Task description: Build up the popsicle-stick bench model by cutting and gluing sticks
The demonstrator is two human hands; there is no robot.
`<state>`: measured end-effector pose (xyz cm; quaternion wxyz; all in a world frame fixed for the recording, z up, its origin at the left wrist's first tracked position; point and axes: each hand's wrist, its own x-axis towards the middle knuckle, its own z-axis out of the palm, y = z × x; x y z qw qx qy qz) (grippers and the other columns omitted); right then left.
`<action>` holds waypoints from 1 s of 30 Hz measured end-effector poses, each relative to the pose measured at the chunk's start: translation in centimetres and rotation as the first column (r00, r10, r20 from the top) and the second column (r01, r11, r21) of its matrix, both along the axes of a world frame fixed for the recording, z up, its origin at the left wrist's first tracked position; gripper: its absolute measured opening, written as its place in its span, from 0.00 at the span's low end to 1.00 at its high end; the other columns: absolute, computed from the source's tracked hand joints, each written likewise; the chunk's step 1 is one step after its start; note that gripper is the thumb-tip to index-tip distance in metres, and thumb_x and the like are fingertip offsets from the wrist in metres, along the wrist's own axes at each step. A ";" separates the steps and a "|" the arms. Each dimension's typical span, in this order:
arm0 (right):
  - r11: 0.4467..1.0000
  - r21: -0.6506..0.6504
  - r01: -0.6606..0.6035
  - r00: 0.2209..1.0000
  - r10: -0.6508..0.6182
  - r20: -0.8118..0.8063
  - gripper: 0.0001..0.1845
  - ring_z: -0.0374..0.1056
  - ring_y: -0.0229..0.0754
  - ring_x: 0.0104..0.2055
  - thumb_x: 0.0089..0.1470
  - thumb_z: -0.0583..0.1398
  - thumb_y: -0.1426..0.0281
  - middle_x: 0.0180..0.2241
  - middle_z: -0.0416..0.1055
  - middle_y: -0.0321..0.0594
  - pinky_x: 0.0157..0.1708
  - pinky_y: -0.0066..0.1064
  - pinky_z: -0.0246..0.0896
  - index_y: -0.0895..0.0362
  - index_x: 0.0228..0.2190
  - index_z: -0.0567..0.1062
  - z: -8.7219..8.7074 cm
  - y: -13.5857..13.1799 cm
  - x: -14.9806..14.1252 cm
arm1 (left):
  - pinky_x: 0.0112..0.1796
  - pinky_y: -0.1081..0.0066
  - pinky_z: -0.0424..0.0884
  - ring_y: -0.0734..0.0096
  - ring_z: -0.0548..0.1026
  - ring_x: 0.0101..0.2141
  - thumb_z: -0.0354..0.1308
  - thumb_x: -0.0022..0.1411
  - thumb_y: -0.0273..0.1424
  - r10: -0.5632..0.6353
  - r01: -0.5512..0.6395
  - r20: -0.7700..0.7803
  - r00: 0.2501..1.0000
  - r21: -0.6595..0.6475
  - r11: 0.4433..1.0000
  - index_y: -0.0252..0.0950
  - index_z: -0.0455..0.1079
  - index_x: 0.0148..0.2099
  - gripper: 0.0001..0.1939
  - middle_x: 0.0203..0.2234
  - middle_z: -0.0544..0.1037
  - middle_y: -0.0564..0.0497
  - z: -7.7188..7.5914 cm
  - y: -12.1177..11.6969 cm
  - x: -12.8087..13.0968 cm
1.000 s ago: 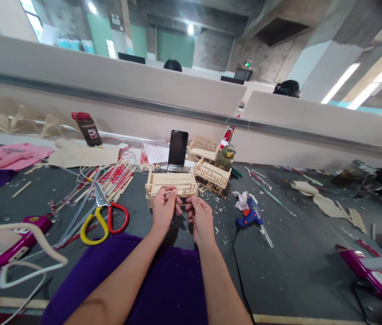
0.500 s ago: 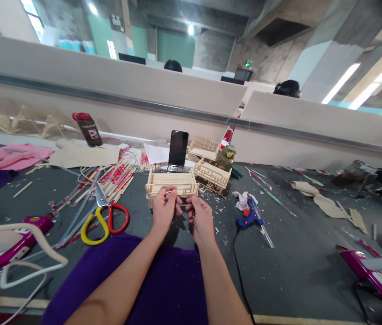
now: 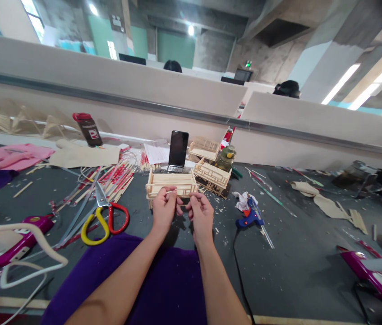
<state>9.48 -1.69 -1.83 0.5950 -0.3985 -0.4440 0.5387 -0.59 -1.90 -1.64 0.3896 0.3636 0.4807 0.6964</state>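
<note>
My left hand [image 3: 164, 211] is closed in a pinch on what looks like a short pale wooden stick [image 3: 171, 192]. Close beside it, my right hand [image 3: 200, 216] also has its thumb and fingers pressed together; whatever lies between them is too small to make out. Just behind both hands stands a model built of thin wooden sticks [image 3: 172, 179], with a planked floor and low railings. The hands cover part of its front side. A second stick model [image 3: 213, 175] stands to its right, and a third [image 3: 204, 148] is farther back.
Big scissors with red and yellow handles [image 3: 104, 222] lie on the left beside scattered sticks [image 3: 119, 180]. A blue glue gun [image 3: 250, 218] with a black cord is on the right. A phone [image 3: 178, 149] stands upright behind the model, near a green bottle [image 3: 227, 158].
My right hand has shifted up very slightly, its fingers a little nearer the front of the model. The left hand stays almost where it was.
</note>
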 end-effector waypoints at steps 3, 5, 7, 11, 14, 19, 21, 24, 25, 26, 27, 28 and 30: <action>0.986 0.167 -0.021 0.990 -0.003 0.140 0.19 0.62 0.33 0.23 0.57 0.59 0.62 0.23 0.69 0.32 0.25 0.24 0.60 0.58 0.48 0.74 0.1 -0.3 -0.1 | 0.14 0.78 0.63 0.77 0.68 0.11 0.61 0.57 0.40 -0.018 0.018 0.021 1.000 0.015 1.000 0.34 0.65 0.43 0.17 0.17 0.73 0.59 0.0 0.0 0.0; 0.974 0.210 -0.083 0.980 0.041 0.196 0.23 0.63 0.34 0.25 0.58 0.57 0.64 0.24 0.68 0.32 0.29 0.26 0.62 0.59 0.53 0.71 0.0 -0.5 -0.2 | 0.14 0.79 0.63 0.78 0.67 0.11 0.61 0.57 0.39 -0.020 0.019 0.030 0.999 0.019 1.000 0.34 0.65 0.42 0.16 0.16 0.72 0.59 0.0 -0.1 0.0; 0.968 0.219 -0.124 0.971 0.073 0.226 0.24 0.62 0.34 0.25 0.59 0.55 0.66 0.23 0.67 0.31 0.29 0.26 0.62 0.59 0.56 0.69 -0.2 -0.5 -0.3 | 0.14 0.79 0.63 0.78 0.67 0.11 0.60 0.57 0.38 -0.012 0.012 0.026 1.000 0.015 1.000 0.34 0.65 0.42 0.15 0.16 0.72 0.59 0.0 -0.1 0.0; 0.968 0.220 -0.119 0.956 0.051 0.290 0.24 0.59 0.34 0.23 0.58 0.55 0.67 0.22 0.66 0.31 0.26 0.24 0.59 0.59 0.55 0.71 -0.5 -0.3 -0.3 | 0.13 0.78 0.62 0.78 0.66 0.10 0.60 0.57 0.39 -0.011 0.011 -0.006 1.000 0.008 1.000 0.34 0.66 0.42 0.15 0.16 0.73 0.58 -0.2 0.0 -0.1; 0.969 0.217 -0.119 0.949 0.047 0.312 0.23 0.58 0.34 0.23 0.58 0.55 0.67 0.22 0.66 0.32 0.26 0.24 0.60 0.59 0.54 0.72 -0.6 -0.2 -0.3 | 0.13 0.78 0.62 0.77 0.66 0.10 0.60 0.57 0.40 -0.005 0.005 -0.028 1.000 0.005 1.000 0.34 0.66 0.43 0.16 0.16 0.73 0.58 -0.4 0.1 -0.2; 0.972 0.204 -0.120 0.945 0.049 0.324 0.24 0.59 0.34 0.23 0.58 0.55 0.66 0.22 0.67 0.32 0.25 0.24 0.60 0.59 0.54 0.72 -0.7 -0.1 -0.3 | 0.13 0.78 0.63 0.78 0.66 0.10 0.59 0.58 0.40 -0.001 0.001 -0.051 0.999 0.001 1.000 0.34 0.66 0.43 0.16 0.16 0.73 0.58 -0.5 0.1 -0.2; 0.974 0.193 -0.119 0.947 0.053 0.316 0.24 0.60 0.35 0.23 0.58 0.55 0.66 0.22 0.68 0.33 0.25 0.24 0.60 0.59 0.55 0.72 -0.7 -0.1 -0.3 | 0.13 0.78 0.63 0.78 0.66 0.10 0.59 0.58 0.40 0.001 -0.001 -0.052 0.999 0.001 1.000 0.34 0.66 0.43 0.16 0.17 0.73 0.58 -0.4 0.1 -0.2; 0.975 0.186 -0.118 0.952 0.058 0.300 0.24 0.60 0.34 0.23 0.58 0.55 0.66 0.22 0.67 0.33 0.25 0.24 0.60 0.60 0.55 0.72 -0.7 -0.1 -0.4 | 0.13 0.78 0.63 0.78 0.66 0.10 0.59 0.59 0.39 0.005 -0.005 -0.055 0.998 -0.003 1.000 0.34 0.66 0.43 0.15 0.17 0.73 0.58 -0.3 0.1 -0.2; 0.976 0.185 -0.119 0.953 0.060 0.297 0.25 0.60 0.34 0.23 0.58 0.55 0.66 0.22 0.67 0.33 0.24 0.24 0.59 0.60 0.55 0.71 -0.7 0.0 -0.4 | 0.13 0.78 0.63 0.78 0.66 0.11 0.58 0.59 0.39 0.008 -0.008 -0.059 0.998 -0.006 1.000 0.34 0.66 0.43 0.15 0.17 0.73 0.58 -0.3 0.1 -0.2; 0.976 0.183 -0.119 0.954 0.062 0.294 0.25 0.59 0.34 0.22 0.58 0.55 0.66 0.22 0.67 0.32 0.24 0.24 0.59 0.60 0.55 0.71 -0.8 0.0 -0.4 | 0.13 0.78 0.63 0.78 0.66 0.11 0.58 0.59 0.39 0.009 -0.009 -0.062 0.998 -0.008 1.000 0.34 0.66 0.43 0.15 0.17 0.73 0.58 -0.2 0.0 -0.2; 0.976 0.179 -0.121 0.954 0.065 0.292 0.25 0.59 0.34 0.22 0.58 0.55 0.66 0.22 0.66 0.32 0.24 0.24 0.59 0.60 0.55 0.71 -0.8 0.0 -0.4 | 0.13 0.78 0.63 0.78 0.66 0.11 0.58 0.59 0.39 0.010 -0.011 -0.062 0.998 -0.009 1.000 0.34 0.66 0.43 0.15 0.17 0.73 0.58 -0.2 0.0 -0.2; 0.977 0.175 -0.123 0.954 0.068 0.291 0.25 0.58 0.34 0.21 0.58 0.55 0.66 0.21 0.66 0.32 0.23 0.24 0.59 0.60 0.55 0.71 -0.8 0.0 -0.4 | 0.13 0.78 0.63 0.78 0.66 0.11 0.59 0.59 0.39 0.010 -0.011 -0.061 0.998 -0.010 1.000 0.34 0.66 0.43 0.15 0.17 0.73 0.58 -0.2 0.0 -0.2; 0.977 0.171 -0.126 0.955 0.073 0.289 0.25 0.58 0.34 0.21 0.58 0.55 0.66 0.21 0.66 0.32 0.24 0.24 0.59 0.60 0.55 0.71 -0.8 0.0 -0.4 | 0.13 0.78 0.63 0.78 0.66 0.11 0.59 0.59 0.39 0.008 -0.009 -0.052 0.999 -0.010 1.000 0.34 0.66 0.43 0.15 0.17 0.73 0.58 -0.3 0.0 -0.2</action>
